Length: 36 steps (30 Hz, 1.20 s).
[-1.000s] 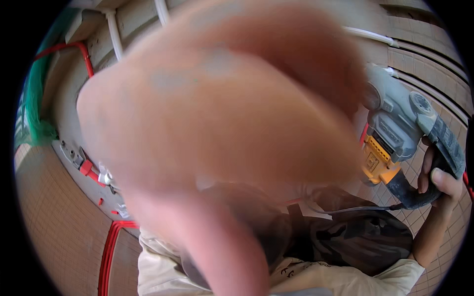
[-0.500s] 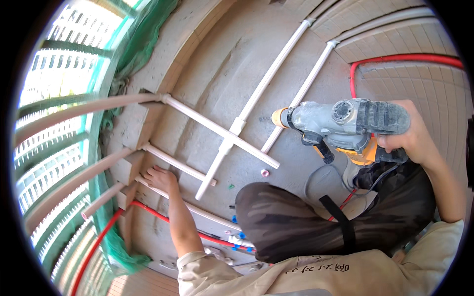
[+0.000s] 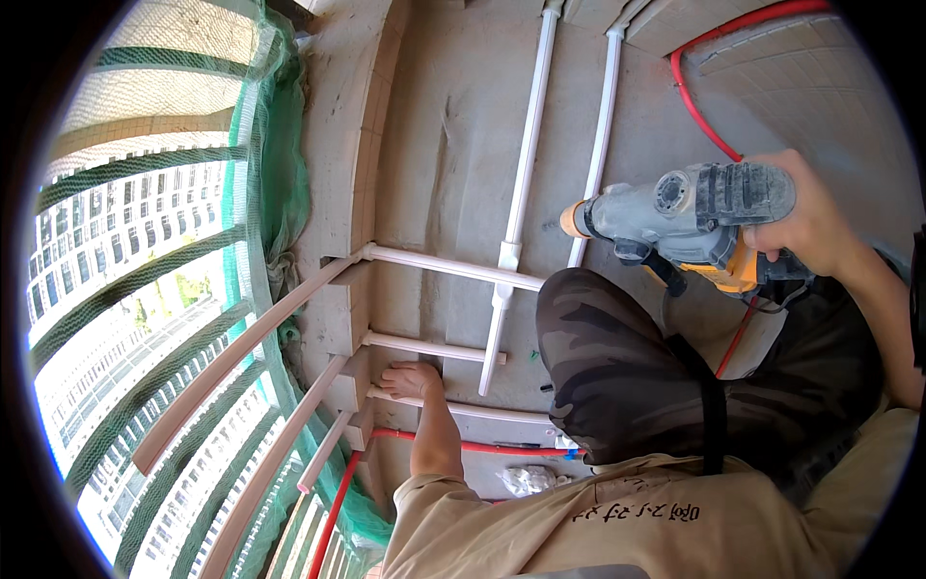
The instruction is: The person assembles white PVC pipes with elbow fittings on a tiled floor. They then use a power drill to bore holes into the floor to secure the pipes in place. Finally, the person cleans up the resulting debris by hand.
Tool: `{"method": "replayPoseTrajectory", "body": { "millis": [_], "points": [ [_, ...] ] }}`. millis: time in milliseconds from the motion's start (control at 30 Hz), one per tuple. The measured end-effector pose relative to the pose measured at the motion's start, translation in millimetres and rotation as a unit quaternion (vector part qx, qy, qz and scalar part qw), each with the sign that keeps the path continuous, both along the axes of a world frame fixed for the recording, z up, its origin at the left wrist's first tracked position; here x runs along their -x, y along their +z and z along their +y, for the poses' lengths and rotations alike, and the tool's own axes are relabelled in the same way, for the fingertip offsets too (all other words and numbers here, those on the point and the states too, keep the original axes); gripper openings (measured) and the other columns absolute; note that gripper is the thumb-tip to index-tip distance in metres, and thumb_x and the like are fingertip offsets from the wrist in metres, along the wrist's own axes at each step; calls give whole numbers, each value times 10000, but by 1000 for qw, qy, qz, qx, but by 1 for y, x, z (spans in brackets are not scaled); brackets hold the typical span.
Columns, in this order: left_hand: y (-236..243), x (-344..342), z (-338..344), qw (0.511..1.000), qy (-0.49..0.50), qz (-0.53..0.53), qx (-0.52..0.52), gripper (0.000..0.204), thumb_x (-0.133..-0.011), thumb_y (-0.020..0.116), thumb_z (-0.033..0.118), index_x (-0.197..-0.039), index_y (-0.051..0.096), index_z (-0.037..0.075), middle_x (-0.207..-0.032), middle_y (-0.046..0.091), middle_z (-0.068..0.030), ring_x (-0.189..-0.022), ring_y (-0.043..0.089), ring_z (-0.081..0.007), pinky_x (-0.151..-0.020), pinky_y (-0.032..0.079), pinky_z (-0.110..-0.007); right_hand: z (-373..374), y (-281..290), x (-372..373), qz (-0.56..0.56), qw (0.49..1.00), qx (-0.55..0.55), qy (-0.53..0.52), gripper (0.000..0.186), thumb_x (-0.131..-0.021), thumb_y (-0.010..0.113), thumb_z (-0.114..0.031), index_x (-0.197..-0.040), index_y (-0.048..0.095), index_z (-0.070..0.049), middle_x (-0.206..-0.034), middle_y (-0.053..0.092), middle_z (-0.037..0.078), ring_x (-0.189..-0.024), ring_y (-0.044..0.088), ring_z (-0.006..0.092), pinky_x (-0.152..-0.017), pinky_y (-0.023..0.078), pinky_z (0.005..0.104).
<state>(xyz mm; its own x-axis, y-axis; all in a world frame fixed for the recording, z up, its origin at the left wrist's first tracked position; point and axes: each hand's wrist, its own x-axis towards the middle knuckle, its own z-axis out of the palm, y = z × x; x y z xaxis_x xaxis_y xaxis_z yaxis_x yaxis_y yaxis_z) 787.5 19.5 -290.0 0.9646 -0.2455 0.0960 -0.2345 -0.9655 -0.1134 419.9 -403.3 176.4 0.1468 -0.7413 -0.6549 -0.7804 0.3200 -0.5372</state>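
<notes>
Head camera looks steeply down, close over the person's lap.

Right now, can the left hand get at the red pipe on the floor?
Probably yes. The left hand rests on the concrete by the white pipes, and the red pipe runs just beside its forearm with nothing between them. The right hand is busy holding the drill.

Dusty plastic drill (image 3: 690,217) — rough matt concrete floor (image 3: 453,164)
</notes>
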Motion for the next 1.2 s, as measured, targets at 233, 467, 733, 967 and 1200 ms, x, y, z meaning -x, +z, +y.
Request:
{"method": "replayPoseTrajectory", "body": {
  "millis": [233, 467, 733, 967, 1200],
  "points": [
    [3, -15, 7, 1000, 5, -23, -10, 328, -1038, 420, 339, -1013, 481, 17, -1147, 487, -213, -1094, 511, -419, -892, 400, -556, -10, 0, -11, 65, 989, 35, 129, 682, -694, 817, -58, -1313, 547, 40, -1137, 626, 181, -985, 660, 278, -897, 525, 376],
    [-1, -13, 14, 998, -2, -59, -26, 320, -1039, 416, 340, -997, 480, 30, -1098, 498, -212, -1070, 525, -417, -864, 408, -547, 1, -9, 5, 47, 957, 101, 267, 696, -721, 841, -85, -1339, 534, 6, -1238, 586, 179, -1171, 610, 301, -1036, 471, 401],
    [2, -9, 0, 998, 7, -50, -33, 278, -1030, 470, 320, -1021, 522, 47, -1152, 511, -200, -1104, 526, -398, -942, 408, -530, -15, -4, 8, -41, 933, 83, 346, 645, -784, 843, -98, -1324, 512, 24, -1189, 612, 165, -1109, 639, 258, -975, 496, 394],
    [57, -22, 0, 995, 15, 83, 48, 266, -1035, 495, 241, -1177, 577, 31, -1288, 564, -238, -1260, 482, -456, -1006, 401, -617, -30, 8, -65, -79, 925, -155, 338, 339, -837, 828, -184, -1065, 664, 6, -894, 699, 87, -818, 644, 180, -790, 523, 351],
    [168, 205, 28, 926, 124, 266, 237, 261, -904, 719, 244, -980, 685, -4, -1112, 629, -262, -1055, 612, -442, -950, 490, -500, 30, 6, -60, -40, 897, -88, 432, 304, -783, 779, -147, -1015, 659, 9, -855, 706, 144, -802, 688, 295, -768, 530, 400]
  ]
}}
